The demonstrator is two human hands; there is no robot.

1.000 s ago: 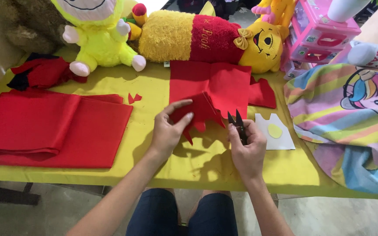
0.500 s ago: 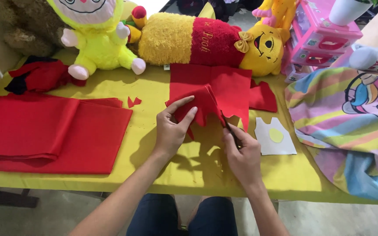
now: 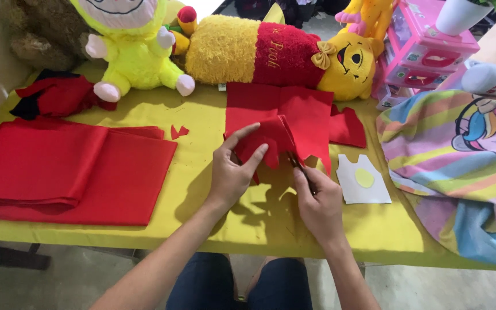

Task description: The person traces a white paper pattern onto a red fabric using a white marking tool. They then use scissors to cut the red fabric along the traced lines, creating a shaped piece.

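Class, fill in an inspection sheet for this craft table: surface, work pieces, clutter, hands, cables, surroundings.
Surface: table under a yellow cloth.
Work pieces: red felt piece, its near edge lifted and partly cut; dark scissors at that edge.
Clutter: folded red fabric, a small red scrap, white paper shape with a yellow dot, plush toys along the far edge, rainbow blanket.
Hands: left hand pinches the felt; right hand works the scissors, fingers closed round the handles.
Cables: nothing seen.
Surroundings: pink plastic drawers, concrete floor below.
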